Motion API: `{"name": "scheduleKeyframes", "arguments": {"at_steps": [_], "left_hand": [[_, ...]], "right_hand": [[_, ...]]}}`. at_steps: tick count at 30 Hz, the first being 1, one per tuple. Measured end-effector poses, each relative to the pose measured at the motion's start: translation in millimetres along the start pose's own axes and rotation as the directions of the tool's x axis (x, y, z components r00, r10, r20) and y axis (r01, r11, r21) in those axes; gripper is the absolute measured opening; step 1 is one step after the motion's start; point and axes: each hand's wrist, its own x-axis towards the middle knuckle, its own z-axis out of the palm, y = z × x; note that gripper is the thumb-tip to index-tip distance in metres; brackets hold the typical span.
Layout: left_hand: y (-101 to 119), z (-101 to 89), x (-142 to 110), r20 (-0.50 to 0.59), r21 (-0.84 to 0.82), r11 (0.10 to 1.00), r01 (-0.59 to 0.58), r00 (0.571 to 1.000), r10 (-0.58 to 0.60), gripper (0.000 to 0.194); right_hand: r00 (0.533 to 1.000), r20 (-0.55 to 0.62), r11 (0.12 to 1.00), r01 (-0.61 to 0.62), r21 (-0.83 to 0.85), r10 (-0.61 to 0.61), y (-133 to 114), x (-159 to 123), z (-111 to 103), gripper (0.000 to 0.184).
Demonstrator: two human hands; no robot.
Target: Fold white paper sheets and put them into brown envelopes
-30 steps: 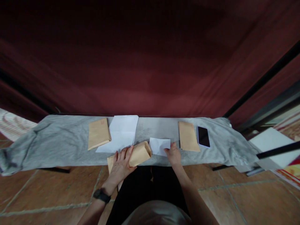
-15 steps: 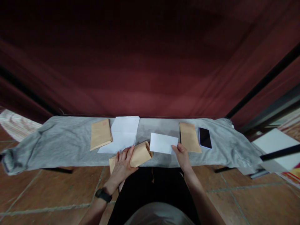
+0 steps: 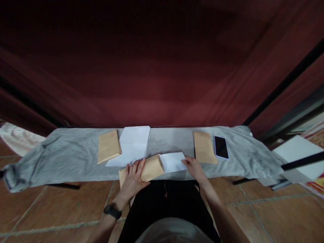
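My left hand (image 3: 133,178) lies flat, fingers spread, across a brown paper envelope (image 3: 152,168) at the front edge of the covered surface, pressing it down. The envelope's mouth faces right. In my right hand (image 3: 194,166), a white sheet of paper (image 3: 174,162) is pinched between thumb and fingers at its right end. The paper's left end sits at the envelope's mouth and seems to have just entered it; how deep is hidden. White sheets (image 3: 134,145) lie just beyond my left hand.
Brown envelopes (image 3: 108,145) rest at the left, partly over the white sheets. Another envelope (image 3: 204,147) and a phone (image 3: 221,147) lie on the right. A grey cloth (image 3: 76,152) covers the narrow surface, with a dark red panel (image 3: 157,84) behind it.
My right hand has moved the paper left and toward me, bringing its left end to the envelope's mouth. The left hand has stayed on the envelope.
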Motion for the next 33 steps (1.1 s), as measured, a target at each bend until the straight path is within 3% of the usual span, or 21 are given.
{"name": "scheduleKeyframes", "arguments": {"at_steps": [5,15,21,28,33], "left_hand": [[2.7,-1.5,4.0,0.010,-0.017,1.000,-0.021,1.000,0.021,0.110],[32.0,3.5,22.3,0.028,-0.080,0.992,-0.102,0.994,0.105,0.116],[39.7,6.2,26.2,0.041,-0.097,0.985,-0.141,0.988,0.146,0.113],[39.6,7.1,27.8,0.031,-0.090,0.982,-0.164,0.985,0.167,0.110],[42.5,3.5,32.5,0.035,-0.079,0.981,-0.178,0.983,0.182,0.108]], "right_hand": [[0.999,0.035,1.000,0.005,-0.025,-0.004,1.6,5.9,3.7,0.022],[0.998,0.044,0.995,0.030,0.095,-0.034,-5.6,-3.1,64.0,0.021],[0.997,0.083,0.987,-0.006,0.159,-0.007,1.3,-3.8,80.9,0.023],[0.996,-0.082,0.979,-0.021,0.200,0.039,7.2,-6.7,83.3,0.012],[0.974,-0.206,0.976,-0.048,0.214,0.094,5.0,-9.3,83.2,0.035]]}}
